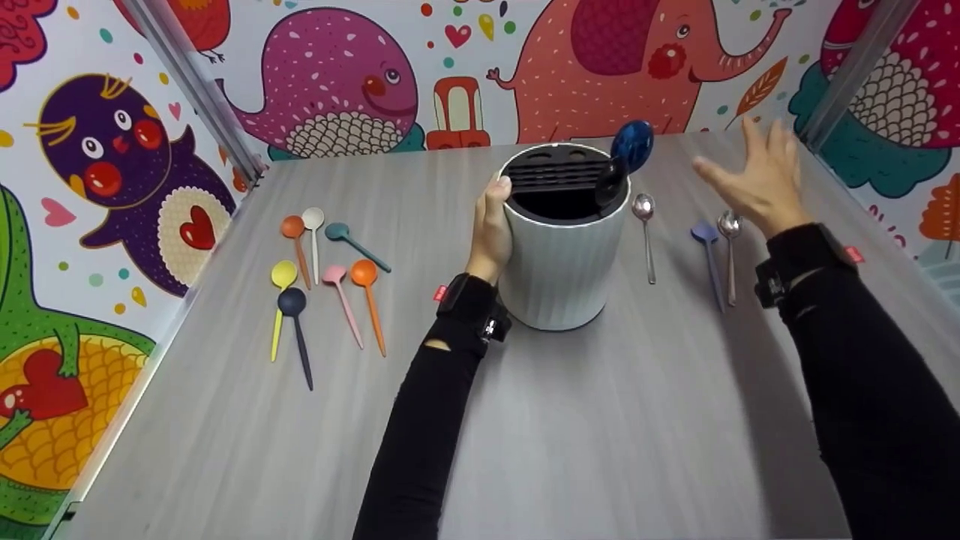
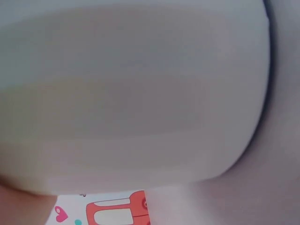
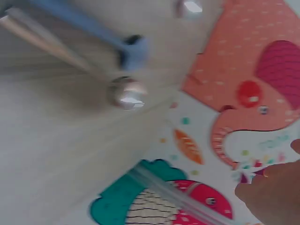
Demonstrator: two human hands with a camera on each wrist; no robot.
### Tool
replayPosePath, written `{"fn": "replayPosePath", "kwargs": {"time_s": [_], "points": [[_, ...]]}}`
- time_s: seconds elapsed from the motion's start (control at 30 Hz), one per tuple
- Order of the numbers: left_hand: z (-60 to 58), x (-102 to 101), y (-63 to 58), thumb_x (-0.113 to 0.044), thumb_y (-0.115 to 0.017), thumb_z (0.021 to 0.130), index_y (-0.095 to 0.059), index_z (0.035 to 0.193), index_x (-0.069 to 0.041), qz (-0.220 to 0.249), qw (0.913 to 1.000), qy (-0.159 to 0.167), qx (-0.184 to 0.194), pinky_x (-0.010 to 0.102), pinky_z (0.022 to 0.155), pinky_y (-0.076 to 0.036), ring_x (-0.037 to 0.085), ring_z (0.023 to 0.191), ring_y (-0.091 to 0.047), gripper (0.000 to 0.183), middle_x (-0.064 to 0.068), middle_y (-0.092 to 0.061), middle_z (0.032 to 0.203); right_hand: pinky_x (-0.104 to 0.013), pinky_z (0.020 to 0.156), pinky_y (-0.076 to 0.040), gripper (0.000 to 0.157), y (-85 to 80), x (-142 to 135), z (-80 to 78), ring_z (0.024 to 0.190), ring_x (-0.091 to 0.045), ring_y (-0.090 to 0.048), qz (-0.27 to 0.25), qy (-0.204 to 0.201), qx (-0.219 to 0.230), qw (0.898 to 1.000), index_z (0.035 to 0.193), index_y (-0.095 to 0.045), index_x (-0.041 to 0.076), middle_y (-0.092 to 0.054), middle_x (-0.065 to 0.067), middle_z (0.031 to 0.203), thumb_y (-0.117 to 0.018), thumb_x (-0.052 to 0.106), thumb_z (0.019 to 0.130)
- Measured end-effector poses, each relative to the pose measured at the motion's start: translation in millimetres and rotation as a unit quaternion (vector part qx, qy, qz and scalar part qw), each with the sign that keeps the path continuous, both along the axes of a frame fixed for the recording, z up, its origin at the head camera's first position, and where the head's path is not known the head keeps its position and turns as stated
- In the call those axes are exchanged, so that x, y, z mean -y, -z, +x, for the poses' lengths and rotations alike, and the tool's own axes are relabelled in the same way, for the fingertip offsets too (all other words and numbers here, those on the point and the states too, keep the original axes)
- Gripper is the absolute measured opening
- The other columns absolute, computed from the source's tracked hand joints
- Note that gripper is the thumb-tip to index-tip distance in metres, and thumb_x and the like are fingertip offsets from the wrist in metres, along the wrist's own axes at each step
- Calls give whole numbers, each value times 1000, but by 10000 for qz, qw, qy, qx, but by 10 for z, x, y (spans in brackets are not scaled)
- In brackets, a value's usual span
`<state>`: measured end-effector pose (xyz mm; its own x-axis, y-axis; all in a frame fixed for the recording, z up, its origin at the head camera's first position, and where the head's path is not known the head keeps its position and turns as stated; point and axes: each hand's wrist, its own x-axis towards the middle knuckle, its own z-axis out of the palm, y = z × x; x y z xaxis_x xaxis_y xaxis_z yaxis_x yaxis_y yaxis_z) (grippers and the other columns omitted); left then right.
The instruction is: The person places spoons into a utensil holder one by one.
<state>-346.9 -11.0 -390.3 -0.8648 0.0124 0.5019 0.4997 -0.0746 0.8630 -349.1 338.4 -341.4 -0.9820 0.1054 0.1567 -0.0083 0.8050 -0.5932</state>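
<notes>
Black sleeves [image 1: 416,420] reach in closest of all, stretched over a grey wood-grain table [image 1: 585,450], and between them stands a ribbed, pale utensil holder [image 1: 559,270], upright, centre stage! Left hand [image 1: 491,232] is on it, gripping the left side with the thumb up at the rim, and the left wrist view is filled by that pale wall. Right hand [image 1: 765,180] is out to the right, fingers splayed wide, holding nothing, up above the table near the spoons on that side. Look into the holder: a black slotted insert [image 1: 559,171] across the top, with a shiny blue spoon [image 1: 634,144] leaning out at the right, and a black utensil [image 1: 611,184] right beside it. Just right of the holder lies a silver spoon [image 1: 645,225]; farther right, a violet-blue utensil [image 1: 706,247] rests beside a second silver spoon [image 1: 730,247], both blurred in the right wrist view. Over on the left, what a colourful spread! Coral spoon [image 1: 294,229] and white spoon [image 1: 313,221] side by side, teal spoon [image 1: 341,234] slanting away, pink utensil [image 1: 336,277] next to the orange spoon [image 1: 365,274], and the navy spoon [image 1: 292,304] overlapping the yellow spoon [image 1: 284,274] from this angle.
</notes>
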Motion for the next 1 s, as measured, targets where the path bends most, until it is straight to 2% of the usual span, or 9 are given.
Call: {"fn": "replayPosePath", "kwargs": {"time_s": [0.17,0.3,0.53,0.63,0.73,0.8,0.93,1.0], "points": [[12,1,1,-33,-28,96,-51,143,9,-65,10000,-37,22,23,112,-34,21,134,-49,67,21,-56,143,-67,110,20,105,254,-99,14,145,-49,28,354,-213,572,9975,162,9,8,29,-27,159,-45,70,96],[18,5,-13,-35,-28,95,-51,143,8,-54,10000,-17,0,24,112,-34,19,133,-50,68,20,-56,143,-70,110,17,111,399,-105,8,143,-55,26,559,-332,1058,9923,160,11,5,30,-32,156,-43,75,93],[13,7,-8,-36,-28,95,-51,142,8,-33,9999,101,-43,25,111,-36,17,131,-51,69,20,-56,142,-74,110,10,115,598,-66,44,142,-59,20,753,-516,2146,9724,159,7,-1,24,-38,156,-38,80,91],[4,8,0,-36,-28,95,-54,140,8,-54,9999,72,-59,25,110,-37,18,127,-53,68,20,-59,138,-74,111,9,112,653,-40,43,142,-60,17,916,-660,2427,9635,160,-3,-3,14,-39,158,-37,80,92],[-2,11,3,-36,-28,95,-52,142,8,-47,10000,61,-8,24,111,-35,18,131,-51,68,20,-56,142,-74,112,7,103,699,-10,19,143,-61,8,1327,-824,2328,9599,156,-22,-7,-8,-41,158,-40,73,95],[-5,10,3,-36,-29,94,-50,144,9,-47,10000,73,30,23,112,-34,19,135,-49,69,21,-54,145,-73,112,6,92,731,10,4,143,-61,-1,1595,-861,2099,9608,151,-33,-10,-22,-41,154,-45,65,98],[-7,3,4,-35,-28,94,-48,145,9,-51,9999,84,40,23,113,-32,21,138,-46,70,21,-52,147,-71,114,4,66,795,39,-14,140,-62,-14,1836,-795,1481,9685,141,-49,-10,-43,-39,143,-56,40,99],[-5,0,6,-35,-28,94,-47,145,9,-62,9999,71,53,22,113,-32,21,139,-46,70,21,-52,147,-70,115,-3,54,824,44,-14,137,-62,-21,1857,-702,1192,9728,134,-56,-9,-51,-37,137,-60,30,97]]}}
